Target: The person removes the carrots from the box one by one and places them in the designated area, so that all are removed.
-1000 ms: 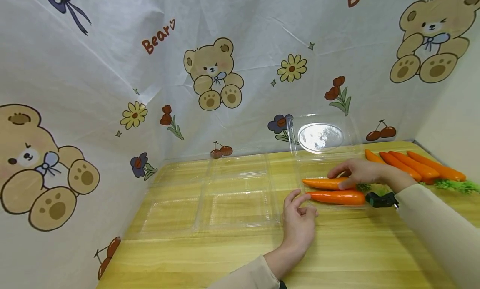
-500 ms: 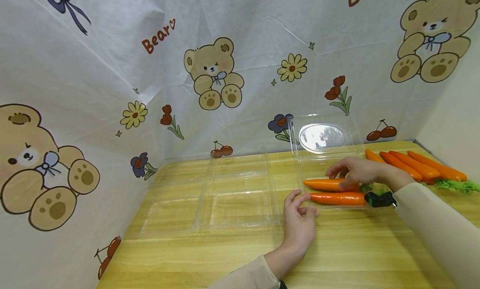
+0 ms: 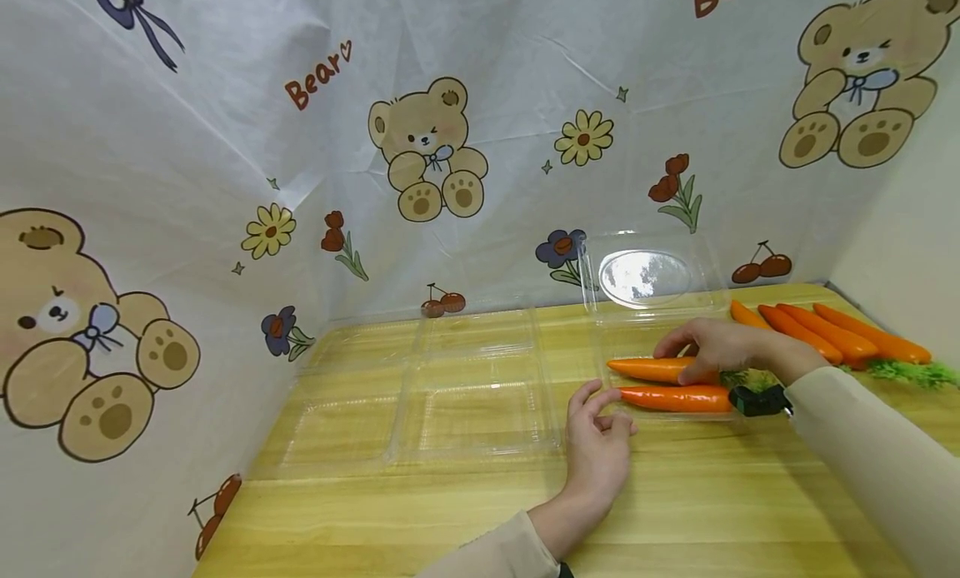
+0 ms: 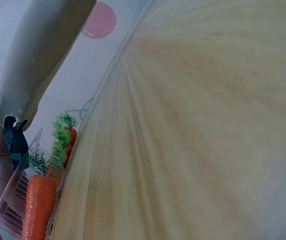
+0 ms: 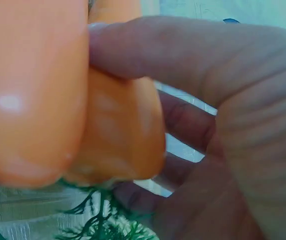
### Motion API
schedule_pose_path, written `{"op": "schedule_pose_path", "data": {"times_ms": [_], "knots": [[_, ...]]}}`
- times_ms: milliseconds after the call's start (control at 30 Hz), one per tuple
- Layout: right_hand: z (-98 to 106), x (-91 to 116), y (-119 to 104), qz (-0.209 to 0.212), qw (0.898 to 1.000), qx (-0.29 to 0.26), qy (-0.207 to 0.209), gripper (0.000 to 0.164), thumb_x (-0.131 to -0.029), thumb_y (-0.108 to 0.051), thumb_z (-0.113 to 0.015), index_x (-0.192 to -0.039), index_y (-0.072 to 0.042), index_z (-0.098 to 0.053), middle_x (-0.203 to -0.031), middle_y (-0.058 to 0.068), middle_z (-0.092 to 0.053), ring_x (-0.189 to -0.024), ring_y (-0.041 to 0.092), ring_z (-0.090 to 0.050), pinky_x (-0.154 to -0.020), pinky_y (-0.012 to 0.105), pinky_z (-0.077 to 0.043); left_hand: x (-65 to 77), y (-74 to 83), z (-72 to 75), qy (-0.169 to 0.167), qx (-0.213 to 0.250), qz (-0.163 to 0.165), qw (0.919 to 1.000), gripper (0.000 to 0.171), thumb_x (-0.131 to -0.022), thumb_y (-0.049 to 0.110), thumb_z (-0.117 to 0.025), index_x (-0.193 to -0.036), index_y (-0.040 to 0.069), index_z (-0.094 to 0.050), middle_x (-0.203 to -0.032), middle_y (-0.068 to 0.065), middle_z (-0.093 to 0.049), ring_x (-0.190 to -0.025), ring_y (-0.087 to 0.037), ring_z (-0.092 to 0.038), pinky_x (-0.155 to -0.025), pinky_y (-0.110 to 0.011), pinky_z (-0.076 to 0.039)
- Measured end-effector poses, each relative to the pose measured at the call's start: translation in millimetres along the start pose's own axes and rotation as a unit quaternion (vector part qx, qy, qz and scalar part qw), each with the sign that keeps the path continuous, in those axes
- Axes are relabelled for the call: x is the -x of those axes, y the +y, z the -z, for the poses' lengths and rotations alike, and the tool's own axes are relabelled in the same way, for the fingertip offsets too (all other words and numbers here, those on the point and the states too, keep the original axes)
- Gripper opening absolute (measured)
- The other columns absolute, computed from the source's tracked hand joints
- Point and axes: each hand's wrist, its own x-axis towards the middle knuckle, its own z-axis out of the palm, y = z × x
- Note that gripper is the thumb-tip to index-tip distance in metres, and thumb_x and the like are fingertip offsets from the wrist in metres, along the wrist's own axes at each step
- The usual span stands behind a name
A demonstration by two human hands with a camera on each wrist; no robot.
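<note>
In the head view, two orange carrots lie side by side in the right-hand clear plastic box (image 3: 600,345), whose lid stands raised behind it. My right hand (image 3: 723,345) grips the rear carrot (image 3: 645,369) near its leafy end, thumb in front and fingers behind; the right wrist view shows the thumb against this carrot. The front carrot (image 3: 675,398) lies nearer me, untouched by the fingers. At the box's near left corner is my left hand (image 3: 597,445), fingers loosely bent, fingertips by the rim and the front carrot's tip. A fingertip shows at the box edge in the left wrist view.
Several carrots (image 3: 847,335) with green tops lie at the table's right end, by the wall. Two more clear plastic boxes (image 3: 480,453) stand open side by side on the left. A bear-patterned sheet (image 3: 510,178) hangs behind the wooden table (image 3: 450,520).
Barely anything differs: the right hand and the rear carrot have shifted very slightly in the box. The left hand keeps its place.
</note>
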Motion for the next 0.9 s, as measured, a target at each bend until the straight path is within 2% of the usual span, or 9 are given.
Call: {"op": "schedule_pose_path", "data": {"times_ms": [300, 433, 567, 767, 900], "knots": [[4.1, 6.1, -7.4, 0.022, 0.999, 0.028, 0.014, 0.047, -0.085, -0.020, -0.082, -0.128, -0.007, -0.070, -0.126, 0.009, -0.071, -0.113, 0.024, -0.065, -0.096, 0.038, -0.059, 0.4, -0.6, -0.4, -0.001, 0.004, 0.001, 1.0000, 0.026, -0.094, -0.006, -0.062, -0.116, 0.004, -0.072, -0.146, 0.003, -0.047, -0.080, -0.012, -0.066, -0.063, -0.014, -0.051], [7.3, 12.6, -13.0, 0.005, 0.999, 0.032, 0.024, 0.049, -0.085, -0.024, -0.083, -0.130, -0.011, -0.069, -0.127, 0.006, -0.070, -0.114, 0.022, -0.064, -0.096, 0.038, -0.059, -0.2, -1.1, -0.4, -0.003, 0.010, -0.010, 0.9999, 0.027, -0.093, -0.007, -0.062, -0.116, 0.001, -0.072, -0.147, 0.000, -0.047, -0.079, -0.011, -0.066, -0.063, -0.014, -0.052], [10.8, 22.6, -19.1, 0.002, 0.999, 0.033, 0.038, 0.050, -0.087, -0.026, -0.081, -0.132, -0.009, -0.068, -0.128, 0.005, -0.070, -0.112, 0.021, -0.064, -0.094, 0.038, -0.060, 0.1, -1.7, -0.3, -0.003, 0.010, -0.013, 0.9999, 0.027, -0.093, -0.007, -0.062, -0.117, 0.001, -0.072, -0.146, 0.002, -0.048, -0.078, -0.011, -0.066, -0.064, -0.014, -0.053], [12.9, 39.4, -24.6, 0.016, 0.995, 0.053, 0.086, 0.049, -0.090, -0.025, -0.079, -0.133, -0.006, -0.067, -0.130, 0.008, -0.069, -0.117, 0.027, -0.065, -0.090, 0.032, -0.061, 0.8, -2.6, 0.5, -0.004, 0.008, -0.019, 0.9998, 0.027, -0.093, -0.007, -0.063, -0.117, 0.001, -0.072, -0.146, 0.000, -0.048, -0.079, -0.012, -0.066, -0.064, -0.014, -0.053], [12.1, 52.3, -26.5, 0.004, 0.989, 0.063, 0.136, 0.050, -0.091, -0.029, -0.080, -0.134, -0.008, -0.066, -0.131, 0.009, -0.068, -0.112, 0.024, -0.064, -0.085, 0.026, -0.058, 0.8, -2.5, 0.6, -0.005, 0.014, -0.025, 0.9996, 0.028, -0.092, -0.007, -0.063, -0.117, 0.000, -0.072, -0.146, -0.002, -0.048, -0.079, -0.012, -0.066, -0.064, -0.015, -0.053]]}}
